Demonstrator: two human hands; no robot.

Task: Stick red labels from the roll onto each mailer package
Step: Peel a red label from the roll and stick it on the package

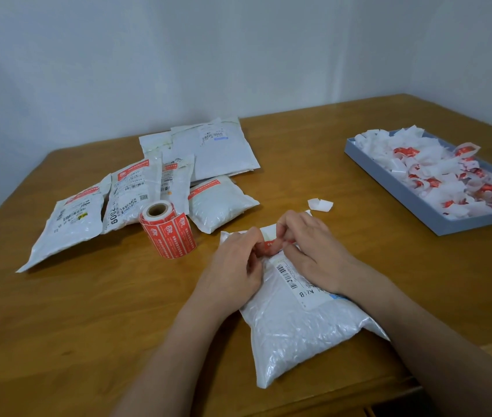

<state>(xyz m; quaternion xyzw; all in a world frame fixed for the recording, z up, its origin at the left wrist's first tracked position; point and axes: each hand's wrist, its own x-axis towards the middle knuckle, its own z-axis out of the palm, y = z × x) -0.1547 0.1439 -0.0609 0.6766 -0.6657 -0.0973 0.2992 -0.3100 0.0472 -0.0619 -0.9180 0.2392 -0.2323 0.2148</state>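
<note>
A white bubble mailer with a barcode shipping label lies in front of me on the wooden table. Above its far end, my left hand and my right hand pinch a red label between their fingertips; white backing paper shows just behind it. The roll of red labels stands to the left, with a strip unrolled toward me. Several more mailers lie in a group at the back left, some bearing red labels.
A grey tray at the right holds a heap of crumpled white backing pieces and red scraps. One loose white backing piece lies on the table beyond my hands. A wall runs behind the table.
</note>
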